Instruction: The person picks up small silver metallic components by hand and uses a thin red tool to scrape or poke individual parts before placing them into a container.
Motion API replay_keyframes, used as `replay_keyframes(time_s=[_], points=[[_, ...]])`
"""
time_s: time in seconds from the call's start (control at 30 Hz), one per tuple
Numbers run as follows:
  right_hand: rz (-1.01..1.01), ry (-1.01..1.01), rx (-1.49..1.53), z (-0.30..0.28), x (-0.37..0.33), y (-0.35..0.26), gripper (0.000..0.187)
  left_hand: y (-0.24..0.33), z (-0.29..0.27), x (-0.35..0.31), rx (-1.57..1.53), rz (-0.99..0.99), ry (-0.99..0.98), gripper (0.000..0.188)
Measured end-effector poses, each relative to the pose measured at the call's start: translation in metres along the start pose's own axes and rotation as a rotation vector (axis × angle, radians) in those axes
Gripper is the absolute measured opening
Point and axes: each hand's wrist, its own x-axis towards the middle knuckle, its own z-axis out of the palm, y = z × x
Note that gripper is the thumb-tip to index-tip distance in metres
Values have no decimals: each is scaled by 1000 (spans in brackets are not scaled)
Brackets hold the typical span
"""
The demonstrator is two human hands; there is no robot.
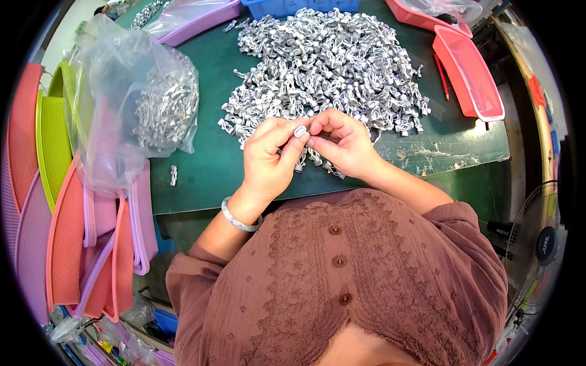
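Between the thumb and index finger of my left hand [267, 149] is a small grey piece [300, 131] with a white oval rim on its end. My right hand [343, 141] is closed in a pinch right beside it; whatever its fingertips hold is hidden. Both hands are over the near edge of a large pile of similar small grey-and-white looped pieces [329, 67] on the green table [213, 177]. Several of these pieces show just under my hands. One lone looped piece [174, 175] lies apart, left of my left hand.
A clear plastic bag [122, 91] with more pieces stands at the left. Stacked pink, purple and green baskets [64, 244] crowd the left edge. A pink basket [467, 73] and a red pencil [441, 76] lie at right. A blue bin [299, 6] is behind the pile; a fan [543, 244] stands lower right.
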Motion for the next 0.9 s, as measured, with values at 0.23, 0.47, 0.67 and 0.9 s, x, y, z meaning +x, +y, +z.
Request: replay_keyframes(time_s=[0.23,0.47,0.67,0.9], points=[[49,-17,68,1,0,-4,11,1,-2,2,72,39,-6,19],[128,-66,118,2,-3,-16,13,0,-4,-1,-522,-398,-40,21],[190,-113,364,0,-3,-21,15,0,-10,4,-695,-630,-104,14],[255,-174,540,-2,-1,-23,19,-10,-8,4,-1018,-757,-196,18]])
